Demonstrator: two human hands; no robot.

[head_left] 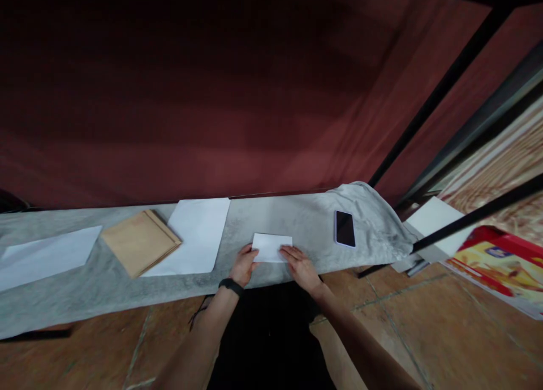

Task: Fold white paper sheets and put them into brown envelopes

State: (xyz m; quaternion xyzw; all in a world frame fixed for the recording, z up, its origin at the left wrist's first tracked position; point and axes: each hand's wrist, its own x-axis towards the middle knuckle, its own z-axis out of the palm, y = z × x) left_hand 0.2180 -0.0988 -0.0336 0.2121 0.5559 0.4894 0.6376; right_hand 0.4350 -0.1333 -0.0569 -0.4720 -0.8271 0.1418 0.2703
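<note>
A small folded white paper (pixel 271 246) lies on the grey cloth-covered table (pixel 297 220) right in front of me. My left hand (pixel 245 264) rests on the paper's lower left corner, fingers pressed flat on it. At the lower right edge of the paper my right hand (pixel 300 266) lies with its fingers stretched out. A black band sits on my left wrist (pixel 231 286).
Left of the paper lie a larger white sheet (pixel 195 234), a stack of brown envelopes (pixel 139 241) and another white sheet (pixel 42 254). A phone (pixel 345 228) lies screen-up at the right. A red box (pixel 500 265) and white board (pixel 436 223) stand beyond the table's end. Red curtain behind.
</note>
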